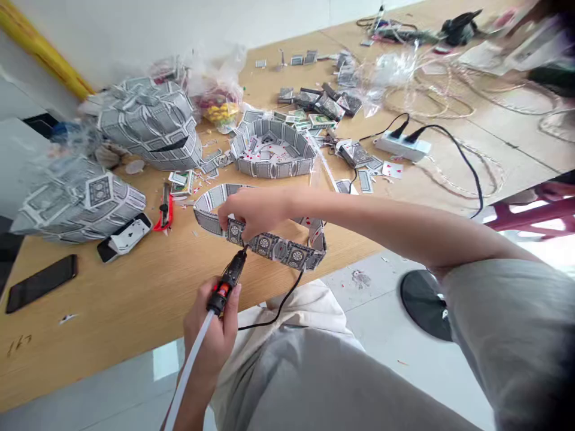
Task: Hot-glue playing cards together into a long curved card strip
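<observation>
The left hand (210, 335) grips a glue gun (230, 278) at seven o'clock, tip against the central card ring (281, 250); the right hand (256, 209) pinches its near wall — a nozzle slip could burn that hand. At twelve, a card-walled basket (276, 169) holds loose cards (269, 149); at eleven, a clear bag (229, 66) holds yellow and red pieces (224, 114)

Behind the long light-brown wood-grain bench (121, 293) rises a plain white wall (287, 21); a yellow bar (47, 51) slants beyond the bench's left end. Below its front edge, shiny pale-grey floor tiles (372, 332) carry a round black base (420, 302).
</observation>
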A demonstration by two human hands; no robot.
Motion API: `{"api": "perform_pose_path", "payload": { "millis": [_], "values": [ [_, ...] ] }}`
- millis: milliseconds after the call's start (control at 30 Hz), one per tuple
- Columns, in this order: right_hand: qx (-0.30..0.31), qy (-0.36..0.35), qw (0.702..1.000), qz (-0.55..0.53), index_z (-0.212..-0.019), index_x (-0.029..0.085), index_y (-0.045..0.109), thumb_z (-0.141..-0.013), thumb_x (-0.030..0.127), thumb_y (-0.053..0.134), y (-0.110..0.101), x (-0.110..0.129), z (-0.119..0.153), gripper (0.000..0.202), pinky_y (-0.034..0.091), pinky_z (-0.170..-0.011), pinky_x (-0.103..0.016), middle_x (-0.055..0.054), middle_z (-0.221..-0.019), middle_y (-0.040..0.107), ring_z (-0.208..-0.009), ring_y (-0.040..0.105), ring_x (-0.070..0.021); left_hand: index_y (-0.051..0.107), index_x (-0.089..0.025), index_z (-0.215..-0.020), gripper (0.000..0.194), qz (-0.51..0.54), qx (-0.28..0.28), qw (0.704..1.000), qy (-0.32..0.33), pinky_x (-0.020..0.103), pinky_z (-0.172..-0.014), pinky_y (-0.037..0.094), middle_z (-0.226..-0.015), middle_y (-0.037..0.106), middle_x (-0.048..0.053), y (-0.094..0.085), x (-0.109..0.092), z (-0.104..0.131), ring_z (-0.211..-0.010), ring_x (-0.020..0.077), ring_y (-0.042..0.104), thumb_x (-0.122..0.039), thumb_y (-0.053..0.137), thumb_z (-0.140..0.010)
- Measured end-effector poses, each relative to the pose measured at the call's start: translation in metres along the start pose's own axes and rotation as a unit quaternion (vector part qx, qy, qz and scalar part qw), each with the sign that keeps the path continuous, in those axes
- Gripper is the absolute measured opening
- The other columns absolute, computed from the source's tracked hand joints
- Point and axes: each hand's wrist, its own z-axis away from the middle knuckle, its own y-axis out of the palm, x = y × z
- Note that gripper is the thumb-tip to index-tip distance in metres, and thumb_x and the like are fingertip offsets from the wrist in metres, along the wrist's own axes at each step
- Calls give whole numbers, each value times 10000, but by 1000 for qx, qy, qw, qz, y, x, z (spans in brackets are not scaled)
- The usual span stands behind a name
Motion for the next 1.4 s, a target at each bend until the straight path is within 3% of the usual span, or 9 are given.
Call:
{"api": "perform_pose_path", "payload": {
  "millis": [767,1200,1400],
  "values": [
    [1,-8,1000,7,-1283,144,785,-860,101,764,5,-1,1,426,418,-777,-316,-69,-1003,735,-871,603,-187,647,-181,-1170,263,27,4,999,-42,212,-597,526,-907,788,59,3,-2,-3,-650,165,751,-426,651,-1076],
    [13,4,1000,-5,-1322,143,764,-870,197,741,5,0,5,455,416,-722,-323,-74,-1009,729,-827,576,-193,657,-176,-1164,275,18,-14,999,-24,217,-606,519,-918,792,69,3,-1,-7,-657,166,751,-434,663,-1068],
    [7,1,1000,-13,-1315,150,774,-837,159,775,3,-3,2,477,419,-760,-318,-58,-961,726,-852,596,-192,662,-181,-1151,280,14,0,999,-39,215,-593,520,-903,786,61,2,-3,-4,-638,162,738,-450,646,-1076]
  ]
}}
